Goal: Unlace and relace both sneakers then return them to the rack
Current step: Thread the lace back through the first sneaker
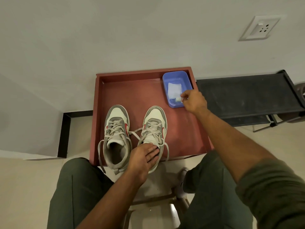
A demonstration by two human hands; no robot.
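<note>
While the person sits over it, the red tray carries everything: both sneakers side by side at its near edge, toes pointing away, heels overhanging toward the knees. The black rack stands just right of the tray, top shelf bare, well apart from the shoes.

Left sneaker: laced, ends loose, one trailing off the tray edge. Right sneaker: also laced, ends hanging loose at both sides.

Left hand lies flat over the right sneaker's collar, fingers straight, pressing, not gripping. Right hand reaches to the blue tub in the tray's far right corner, fingers pinching a small white piece at the tub's near rim; a folded white cloth lies inside.

Risks, my read:
- Heels overhang; a hard lace pull could tip a shoe off the tray.
- Trailing lace ends lie close together between the shoes and could tangle.
- Tub is light; the right hand could drag it.

Nothing blocks the path to the rack.
</note>
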